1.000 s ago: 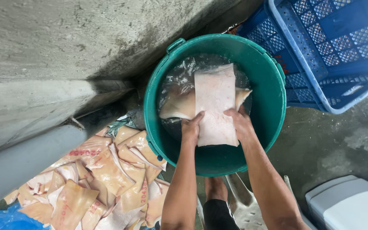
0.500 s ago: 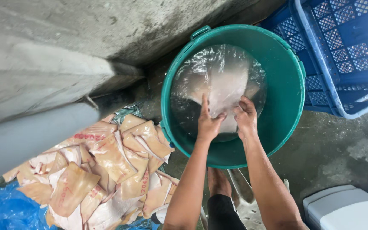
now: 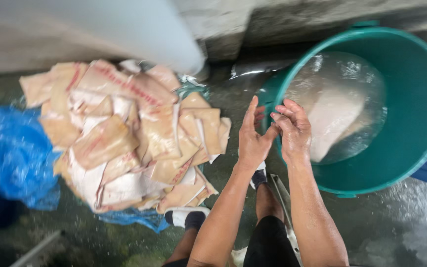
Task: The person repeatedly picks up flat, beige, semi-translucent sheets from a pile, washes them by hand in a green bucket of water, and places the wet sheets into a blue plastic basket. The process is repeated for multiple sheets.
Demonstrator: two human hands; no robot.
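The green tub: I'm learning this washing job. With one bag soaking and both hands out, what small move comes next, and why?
Probably the left hand reaches to the pile of tan bags for another. Both hands are empty, the right hand at the green tub rim, and one bag already lies underwater.

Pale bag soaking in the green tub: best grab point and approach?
Likely the pale bag's lower near edge, reached from above over the green tub's near rim. It lies flat and submerged, slanting toward both hands, left hand and right hand, which hold nothing.
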